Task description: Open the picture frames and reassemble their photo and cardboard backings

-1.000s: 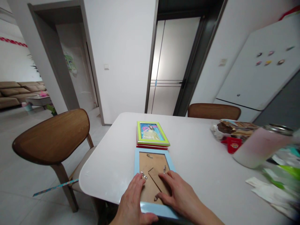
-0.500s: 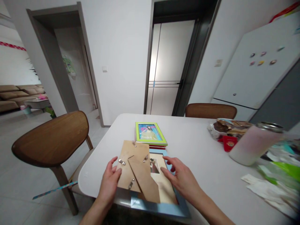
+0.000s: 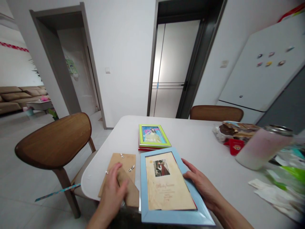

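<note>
Card (image 3: 166, 195) with illegible script, right fingers (image 3: 188, 175) holding blue frame (image 3: 144, 194), left fingers (image 3: 115, 171) parted over backboard (image 3: 128, 159)

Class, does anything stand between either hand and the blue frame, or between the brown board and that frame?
Nothing visible separates the right hand from the frame. The board's flap lies between the left hand and the frame. Between board and frame, nothing visible.
</note>
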